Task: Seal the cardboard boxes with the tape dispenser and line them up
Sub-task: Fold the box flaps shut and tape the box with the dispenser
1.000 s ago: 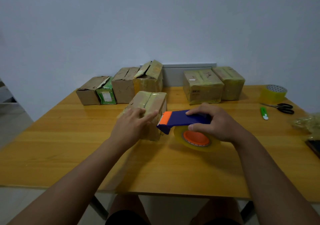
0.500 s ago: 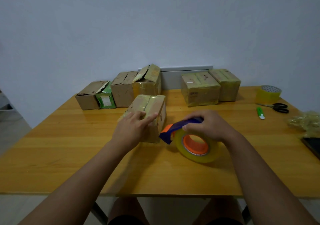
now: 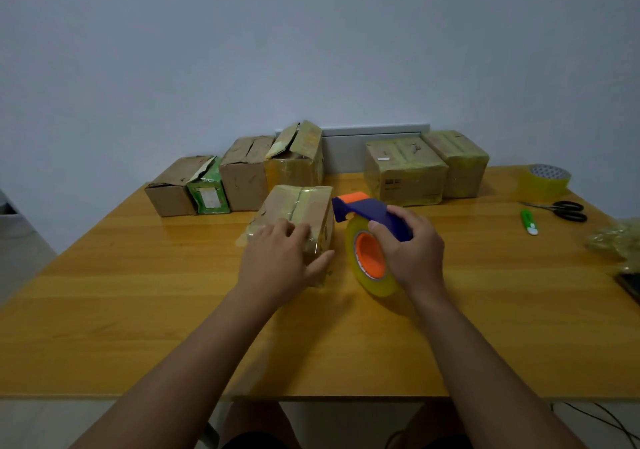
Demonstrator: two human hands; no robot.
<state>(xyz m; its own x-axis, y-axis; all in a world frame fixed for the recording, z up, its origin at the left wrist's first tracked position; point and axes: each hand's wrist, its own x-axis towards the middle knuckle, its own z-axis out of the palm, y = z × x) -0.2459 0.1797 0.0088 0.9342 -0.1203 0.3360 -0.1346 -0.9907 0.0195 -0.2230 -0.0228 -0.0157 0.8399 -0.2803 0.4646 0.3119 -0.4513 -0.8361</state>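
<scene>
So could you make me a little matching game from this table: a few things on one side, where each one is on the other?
Things:
1. tape dispenser
2. scissors
3. green box
4. spare tape roll

Places:
A. back right corner of the table
B. in the left row of boxes
C. in the right hand
D. beside the green cutter

Pairs: 1-C, 2-D, 3-B, 4-A
</scene>
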